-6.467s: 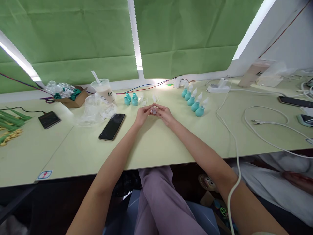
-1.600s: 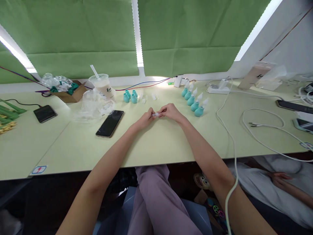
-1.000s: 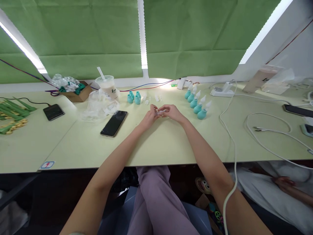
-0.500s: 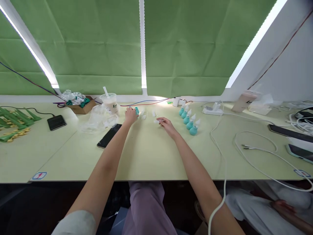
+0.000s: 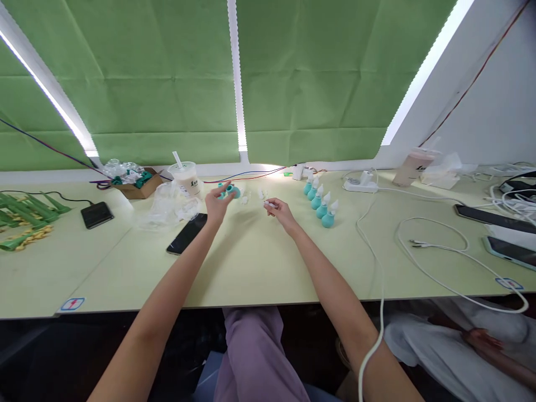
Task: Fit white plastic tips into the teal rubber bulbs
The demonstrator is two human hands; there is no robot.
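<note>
My left hand [image 5: 218, 203] is closed on a small teal squeeze bulb [image 5: 233, 192], held just above the table with its round side turned to the right. More teal shows behind the fingers, mostly hidden by them. My right hand [image 5: 280, 212] pinches a small white nozzle tip [image 5: 268, 205]; the fingertips partly cover it. Between the hands lie small whitish translucent pieces [image 5: 245, 198], too small to make out well. To the right of my right hand, several teal bulbs fitted with white pointed nozzles [image 5: 328, 220] stand upright in a slanting row.
A black phone [image 5: 186, 234] lies beside my left forearm. Behind it are a crumpled plastic bag [image 5: 159, 209], a drink cup [image 5: 186, 177] and a cardboard box [image 5: 140, 190]. A power strip [image 5: 360, 186] and a white cable [image 5: 379, 262] lie right. Another person sits at far right.
My left hand has lifted slightly and drawn left, bringing the teal bulb into clearer view. My right hand keeps its pinch near the same spot. The whole view has shifted a little.
</note>
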